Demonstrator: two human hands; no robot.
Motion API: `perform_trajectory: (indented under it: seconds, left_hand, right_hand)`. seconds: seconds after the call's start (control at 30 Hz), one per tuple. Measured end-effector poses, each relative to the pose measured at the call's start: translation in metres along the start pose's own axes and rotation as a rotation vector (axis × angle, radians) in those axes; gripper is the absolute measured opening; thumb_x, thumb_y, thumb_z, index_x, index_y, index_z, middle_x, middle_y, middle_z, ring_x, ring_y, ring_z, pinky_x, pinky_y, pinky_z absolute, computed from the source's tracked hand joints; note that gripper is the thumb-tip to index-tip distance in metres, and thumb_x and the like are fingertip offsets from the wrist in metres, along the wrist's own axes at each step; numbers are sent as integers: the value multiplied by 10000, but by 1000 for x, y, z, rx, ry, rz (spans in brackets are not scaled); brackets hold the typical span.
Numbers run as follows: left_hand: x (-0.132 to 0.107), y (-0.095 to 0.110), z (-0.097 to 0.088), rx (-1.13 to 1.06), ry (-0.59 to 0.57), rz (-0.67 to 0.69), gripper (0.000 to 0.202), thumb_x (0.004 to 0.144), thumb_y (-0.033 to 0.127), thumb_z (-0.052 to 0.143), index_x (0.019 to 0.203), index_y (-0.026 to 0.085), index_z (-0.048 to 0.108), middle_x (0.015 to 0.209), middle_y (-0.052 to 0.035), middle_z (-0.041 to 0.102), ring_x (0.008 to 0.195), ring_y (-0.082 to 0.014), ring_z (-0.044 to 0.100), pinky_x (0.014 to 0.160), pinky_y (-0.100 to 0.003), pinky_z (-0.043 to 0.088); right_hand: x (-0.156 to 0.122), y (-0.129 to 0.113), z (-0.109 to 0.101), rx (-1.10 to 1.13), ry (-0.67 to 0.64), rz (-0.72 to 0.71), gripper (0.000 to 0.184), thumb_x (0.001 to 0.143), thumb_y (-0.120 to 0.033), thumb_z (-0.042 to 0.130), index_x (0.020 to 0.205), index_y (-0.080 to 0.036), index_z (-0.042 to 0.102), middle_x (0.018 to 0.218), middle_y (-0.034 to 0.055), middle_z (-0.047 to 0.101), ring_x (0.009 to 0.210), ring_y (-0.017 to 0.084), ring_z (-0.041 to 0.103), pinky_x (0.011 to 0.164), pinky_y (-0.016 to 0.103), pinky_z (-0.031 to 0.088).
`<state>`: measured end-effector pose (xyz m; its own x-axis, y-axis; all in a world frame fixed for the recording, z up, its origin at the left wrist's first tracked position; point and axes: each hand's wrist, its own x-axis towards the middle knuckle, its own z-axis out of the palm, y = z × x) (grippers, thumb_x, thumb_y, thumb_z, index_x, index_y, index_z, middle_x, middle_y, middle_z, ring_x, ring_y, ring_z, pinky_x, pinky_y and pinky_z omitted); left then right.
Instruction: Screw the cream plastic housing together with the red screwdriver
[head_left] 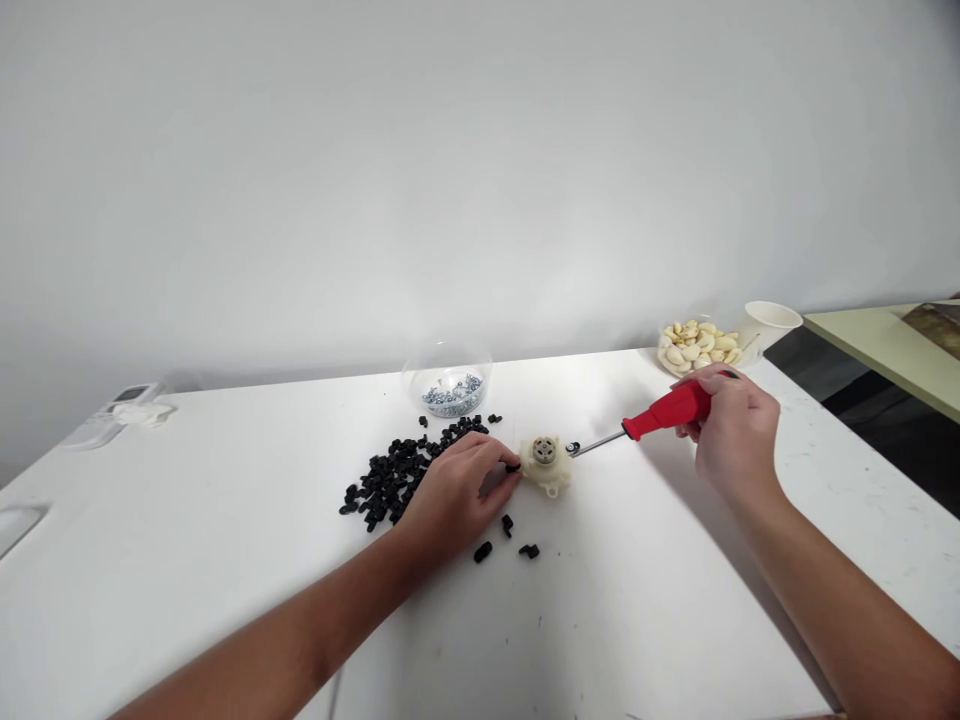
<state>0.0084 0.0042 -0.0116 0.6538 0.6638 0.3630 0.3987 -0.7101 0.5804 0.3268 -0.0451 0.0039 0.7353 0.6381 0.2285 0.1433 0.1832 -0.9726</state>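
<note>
My right hand [739, 425] is wrapped round the red handle of a screwdriver [666, 410]. Its metal shaft slants down to the left, and the tip meets a small black part [573, 448] with a screw at the right edge of a cream plastic housing [553, 475]. A round metal motor [544, 452] sits in the middle of that housing, which lies on the table. At the housing's left edge, my left hand [461, 490] pinches a small black plastic piece [513, 467]. The fingers partly hide this piece.
Left of the housing lies a pile of black plastic pieces [394, 475], with several loose ones nearer. Behind stands a clear bowl [454, 385] of screws. A tub of cream plastic parts [697, 345] and a white cup [769, 325] are at the back right of the white table [637, 620].
</note>
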Motion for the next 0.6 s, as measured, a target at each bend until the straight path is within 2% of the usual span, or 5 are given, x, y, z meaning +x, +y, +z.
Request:
perform_trajectory:
  seconds: [0.13, 0.3, 0.6]
  left_hand:
    - [0, -1, 2, -29, -25, -10, 42, 1008, 215, 642, 1033, 201, 673, 1055, -86, 712, 988, -217, 694, 860, -357, 591]
    - [1, 2, 1, -4, -34, 3, 43, 990, 170, 616, 988, 201, 646, 933, -60, 670, 924, -213, 653, 788, -335, 553]
    - [0, -3, -6, -14, 63, 72, 80, 971, 133, 587, 1017, 196, 606, 959, -57, 659, 897, -195, 627, 788, -333, 543]
  right_hand:
    - [-1, 0, 0, 11, -3, 6, 154, 818, -245, 592, 688, -231, 672, 669, -3, 630, 412, 142, 503, 334, 286, 373]
    - [0, 1, 1, 8, 7, 35, 144, 805, -247, 595, 696, -223, 685, 615, -12, 613, 399, 144, 498, 330, 279, 364]
    - [12, -6, -7, 136, 196, 89, 131, 855, -275, 645, 732, -253, 606, 536, -41, 527, 391, 150, 427, 343, 309, 310]
